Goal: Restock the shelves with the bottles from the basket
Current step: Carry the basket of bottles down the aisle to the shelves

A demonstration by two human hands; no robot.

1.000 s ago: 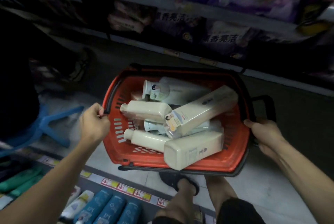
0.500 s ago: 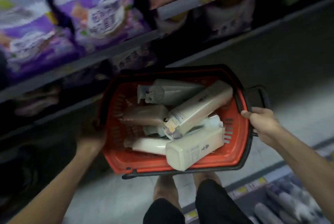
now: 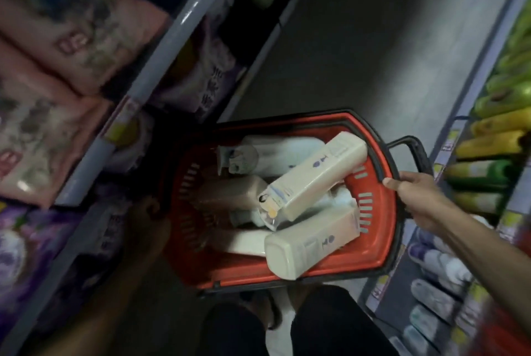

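Observation:
A red basket [image 3: 373, 240] with a black rim hangs in front of me, carried between both hands. It holds several cream and white bottles lying on their sides: a tall cream bottle [image 3: 313, 180] lies diagonally on top, another cream bottle [image 3: 310, 243] lies below it, and a white pump bottle [image 3: 270, 151] rests at the back. My right hand [image 3: 419, 197] grips the basket's right rim beside its black handle [image 3: 413, 151]. My left hand [image 3: 146, 229], dim in shadow, grips the left rim.
Shelves [image 3: 161, 48] with pink and purple bagged packs [image 3: 51, 39] run along the left. A shelf unit [image 3: 471, 102] on the right carries yellow and green bottles [image 3: 494, 140] above and pale bottles [image 3: 439, 263] below. A dark floor aisle [image 3: 359, 39] lies ahead. My legs show below the basket.
The view has swung round to the right with the basket; the left shelves slid aside and the right-hand shelf of yellow and green bottles came into view. Both hands keep their hold.

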